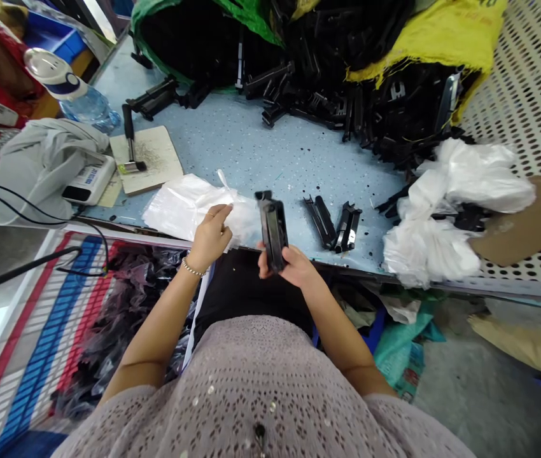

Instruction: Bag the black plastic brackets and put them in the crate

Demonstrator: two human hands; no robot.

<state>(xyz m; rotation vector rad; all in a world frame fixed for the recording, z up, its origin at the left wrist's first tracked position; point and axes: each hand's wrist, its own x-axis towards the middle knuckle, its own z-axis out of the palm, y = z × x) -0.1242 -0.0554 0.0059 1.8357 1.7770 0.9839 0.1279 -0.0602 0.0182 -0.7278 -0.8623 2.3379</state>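
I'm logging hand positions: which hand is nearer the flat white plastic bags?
Left. The left hand is over the white bags, perhaps touching; the right hand is farther right, holding a black part.

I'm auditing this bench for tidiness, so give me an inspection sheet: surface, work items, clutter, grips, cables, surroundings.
Surface: blue speckled worktop, dark specks scattered.
Work items: one black part held; loose black parts near the front edge; flat white bags.
Clutter: bottle; hammer-like tool on a board; bunched white plastic at right.
Grips: right hand closed on the black part; left hand at the flat white bags, hold unclear.
Cables: black cables at left.
Surroundings: perforated panel right; yellow sack behind; striped bag lower left.
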